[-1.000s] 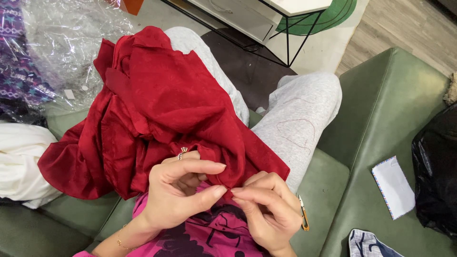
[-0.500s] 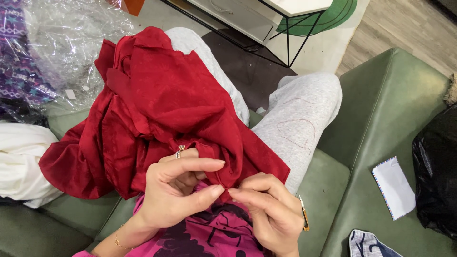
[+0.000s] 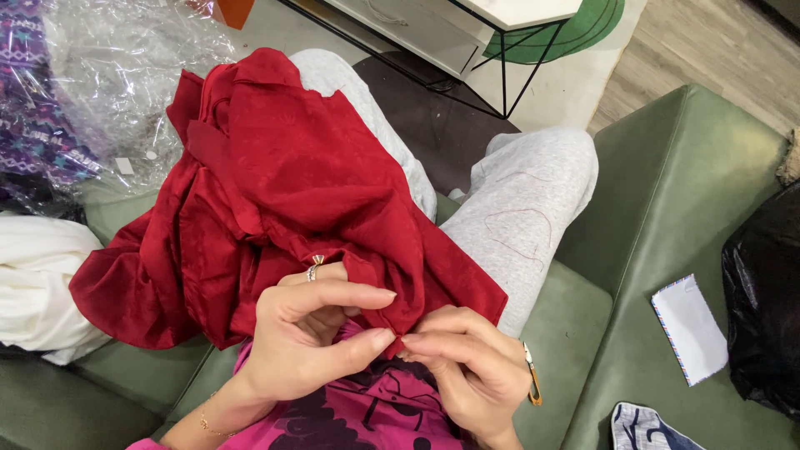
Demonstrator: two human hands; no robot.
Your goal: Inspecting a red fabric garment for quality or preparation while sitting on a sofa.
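Note:
A crumpled red satin garment [image 3: 275,192] lies over my lap and left knee, on grey trousers [image 3: 525,217]. Both hands meet at its near hem, just above my pink printed top [image 3: 367,417]. My left hand [image 3: 312,337], with a ring on one finger and a thin bracelet at the wrist, pinches the red edge between thumb and forefinger. My right hand [image 3: 467,367] pinches the same edge from the right, fingertips touching those of the left. A small gold-coloured object [image 3: 532,379] shows at the right hand's outer side; what it is I cannot tell.
I sit on a green sofa [image 3: 667,208]. On the left lie white cloth [image 3: 37,283], crinkled clear plastic wrap [image 3: 125,92] and a purple patterned fabric [image 3: 33,92]. A white envelope [image 3: 690,329] and a black bag [image 3: 762,308] rest on the right. A black-framed table [image 3: 467,33] stands ahead.
The hands stay together at the hem with only slight finger shifts. The red garment has barely moved.

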